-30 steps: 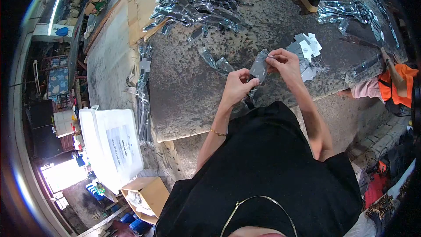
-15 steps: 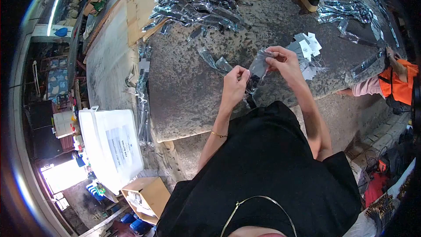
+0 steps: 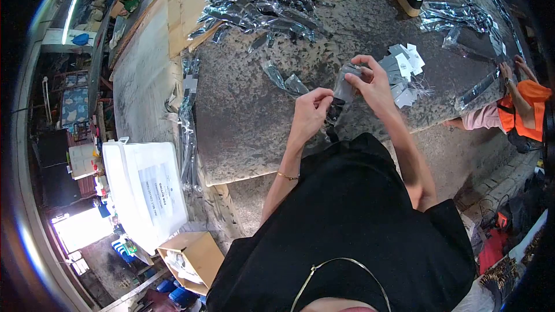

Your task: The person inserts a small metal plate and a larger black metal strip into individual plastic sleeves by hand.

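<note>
- Pinching the lower part of a clear plastic sleeve (image 3: 345, 82), beside a black strip (image 3: 333, 115), between thumb and fingers of the left hand (image 3: 309, 114); gripping the upper part with the curled fingers of the right hand (image 3: 374, 85).
- Holds the sleeve over the worktable (image 3: 243, 127), nearer the body-side edge than the far edge; cannot tell, through glare and blur, exactly how the strip lies inside or against the film.
- Could split or stretch the thin film by pulling both grips apart too hard.
- Could bunch or crease the strip by pushing against clinging plastic.
- Could lose the slick sleeve from a light fingertip pinch, perhaps over the body-side edge.
- Could knock or tangle the grey card tags (image 3: 403, 65) and their fine strings (image 3: 420, 88) by swinging the right wrist wide, with so little room beside it.
- Could drag the loose wrapped strip (image 3: 283, 82) along with the left knuckles.
</note>
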### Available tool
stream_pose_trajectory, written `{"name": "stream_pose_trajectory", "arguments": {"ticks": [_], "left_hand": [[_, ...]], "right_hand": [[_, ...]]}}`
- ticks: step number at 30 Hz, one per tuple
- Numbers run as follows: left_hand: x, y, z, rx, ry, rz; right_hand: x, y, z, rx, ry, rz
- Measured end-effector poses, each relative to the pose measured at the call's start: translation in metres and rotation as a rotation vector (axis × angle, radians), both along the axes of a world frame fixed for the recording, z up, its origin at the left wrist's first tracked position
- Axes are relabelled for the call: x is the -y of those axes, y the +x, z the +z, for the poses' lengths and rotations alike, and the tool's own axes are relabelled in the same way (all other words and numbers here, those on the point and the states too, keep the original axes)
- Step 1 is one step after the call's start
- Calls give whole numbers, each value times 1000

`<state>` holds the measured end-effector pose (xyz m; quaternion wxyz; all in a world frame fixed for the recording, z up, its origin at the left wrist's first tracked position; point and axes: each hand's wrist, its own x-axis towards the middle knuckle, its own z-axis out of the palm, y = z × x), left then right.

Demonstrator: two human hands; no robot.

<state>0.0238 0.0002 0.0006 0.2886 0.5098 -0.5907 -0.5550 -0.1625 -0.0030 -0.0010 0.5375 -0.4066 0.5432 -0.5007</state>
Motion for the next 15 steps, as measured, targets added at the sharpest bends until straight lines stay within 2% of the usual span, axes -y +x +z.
{"name": "stream_pose_trajectory", "arguments": {"ticks": [3,6,10,12,15], "left_hand": [[-1,-3,-1,-22,-2,118],[-2,0,4,-105,139,117],[-2,-1,4,-93,156,140],[-2,-5,8,48,-25,95],[-1,-7,3,14,-15,125]], "right_hand": [[-3,5,0,-17,-9,-48],[-3,-1,1,-48,-20,-34],[0,-7,-12,-129,-68,-50],[-2,-6,-8,-153,-83,-22],[-1,-5,-4,-117,-81,33]]}}
